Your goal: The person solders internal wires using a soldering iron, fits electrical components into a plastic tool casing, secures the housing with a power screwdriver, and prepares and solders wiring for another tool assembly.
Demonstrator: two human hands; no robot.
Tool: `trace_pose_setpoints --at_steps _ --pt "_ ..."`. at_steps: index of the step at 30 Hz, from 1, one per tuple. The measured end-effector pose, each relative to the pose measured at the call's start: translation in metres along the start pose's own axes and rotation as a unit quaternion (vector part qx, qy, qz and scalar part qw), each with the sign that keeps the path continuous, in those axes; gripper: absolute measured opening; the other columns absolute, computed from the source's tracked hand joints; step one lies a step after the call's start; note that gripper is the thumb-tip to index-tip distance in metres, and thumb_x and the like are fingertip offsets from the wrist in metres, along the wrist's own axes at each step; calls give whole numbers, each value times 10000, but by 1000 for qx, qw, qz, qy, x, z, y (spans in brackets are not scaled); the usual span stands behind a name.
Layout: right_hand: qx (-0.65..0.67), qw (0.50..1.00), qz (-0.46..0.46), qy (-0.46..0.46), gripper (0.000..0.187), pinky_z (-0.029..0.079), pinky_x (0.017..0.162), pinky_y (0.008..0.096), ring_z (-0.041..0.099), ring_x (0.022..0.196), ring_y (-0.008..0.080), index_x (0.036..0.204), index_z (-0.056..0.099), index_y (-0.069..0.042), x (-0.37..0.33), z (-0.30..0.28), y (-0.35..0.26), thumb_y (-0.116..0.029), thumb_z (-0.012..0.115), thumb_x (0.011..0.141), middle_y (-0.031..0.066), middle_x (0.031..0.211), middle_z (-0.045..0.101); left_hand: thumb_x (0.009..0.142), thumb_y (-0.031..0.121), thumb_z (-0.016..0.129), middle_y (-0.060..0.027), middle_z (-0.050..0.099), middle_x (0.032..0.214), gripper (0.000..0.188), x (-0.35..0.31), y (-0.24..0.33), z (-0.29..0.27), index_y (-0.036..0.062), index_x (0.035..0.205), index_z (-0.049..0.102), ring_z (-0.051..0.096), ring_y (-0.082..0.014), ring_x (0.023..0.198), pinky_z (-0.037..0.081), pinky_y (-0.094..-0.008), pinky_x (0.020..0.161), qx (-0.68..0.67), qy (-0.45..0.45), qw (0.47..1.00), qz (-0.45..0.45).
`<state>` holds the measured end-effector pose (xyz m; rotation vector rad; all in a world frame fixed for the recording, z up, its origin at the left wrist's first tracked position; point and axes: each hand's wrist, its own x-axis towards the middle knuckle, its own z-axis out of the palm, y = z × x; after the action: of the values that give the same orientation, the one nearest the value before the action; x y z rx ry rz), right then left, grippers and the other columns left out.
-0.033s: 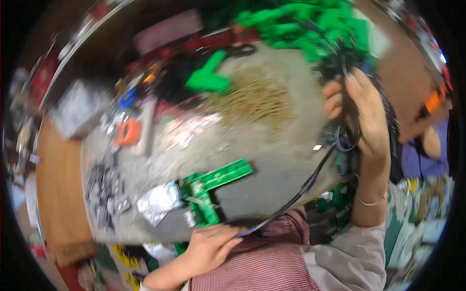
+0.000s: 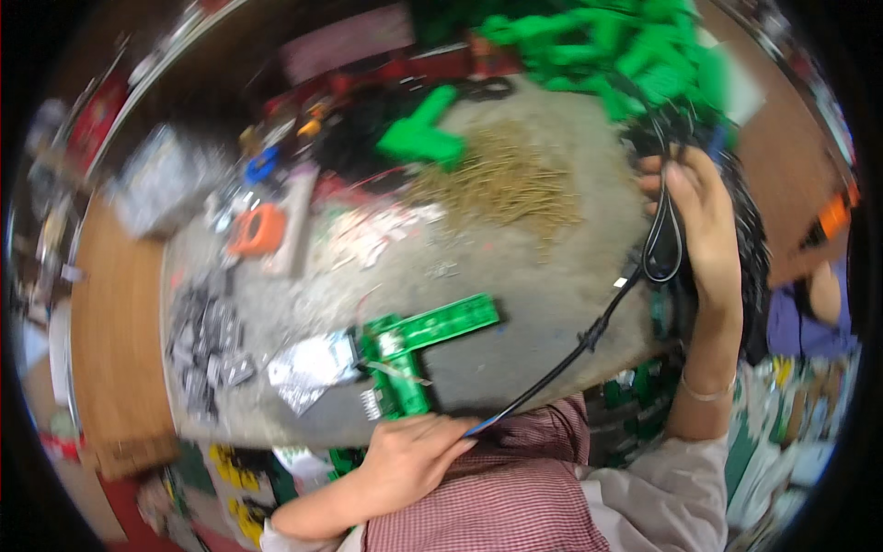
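Observation:
A black cable (image 2: 552, 373) runs in a slant between my two hands. My left hand (image 2: 414, 463), low at the front edge of the table, is closed on its end, where thin blue and white wires show. At the right, my raised right hand (image 2: 699, 207) has its fingers curled round the looped upper part of the cable. Just beyond the left hand lies an open green plastic housing (image 2: 432, 329), shaped like a handheld tool, with small parts and a wire inside. A silvery packet (image 2: 313, 363) touches its left side.
A heap of brass-coloured pins (image 2: 515, 179) lies mid-table beside a green housing piece (image 2: 423, 133). Many green housings (image 2: 644, 46) are piled at the far right, black cables (image 2: 740, 239) hanging below. Grey parts (image 2: 207, 345) and an orange piece (image 2: 258, 230) lie left. Another person's arm (image 2: 823, 296) shows far right.
The whole view has shifted slightly, so the table things appear farther right. Both hands keep their hold on the cable, and its loop under the right hand now looks longer and narrower.

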<state>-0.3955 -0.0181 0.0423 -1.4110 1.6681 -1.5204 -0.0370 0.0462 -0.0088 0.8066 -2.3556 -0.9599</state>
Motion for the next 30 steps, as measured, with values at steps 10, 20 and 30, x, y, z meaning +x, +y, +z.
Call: trace_pose_setpoints --at_steps 10,20,30 --pt "-214 836 -194 -466 267 517 731 364 648 830 249 1033 656 -54 -101 86 -42 -150 741 798 59 903 616 768 174 749 -31 555 700 210 7 6 -26 54 886 625 598 -200 587 478 -327 512 182 93 979 8" --pt "92 869 -51 -483 119 444 528 287 583 587 183 958 637 -31 -99 127 -21 -56 701 861 75 734 607 801 162 777 -60 625 674 147 0 -7 -54 52 810 680 615 -244 563 482 -339 497 17 37 998 -37" --pt "348 875 161 -294 74 471 580 219 579 639 84 963 562 8 -107 149 -5 -64 580 961 79 826 637 776 82 745 -108 656 882 135 61 -144 -104 23 880 680 634 -315 833 503 -381 715 341 150 917 -139"
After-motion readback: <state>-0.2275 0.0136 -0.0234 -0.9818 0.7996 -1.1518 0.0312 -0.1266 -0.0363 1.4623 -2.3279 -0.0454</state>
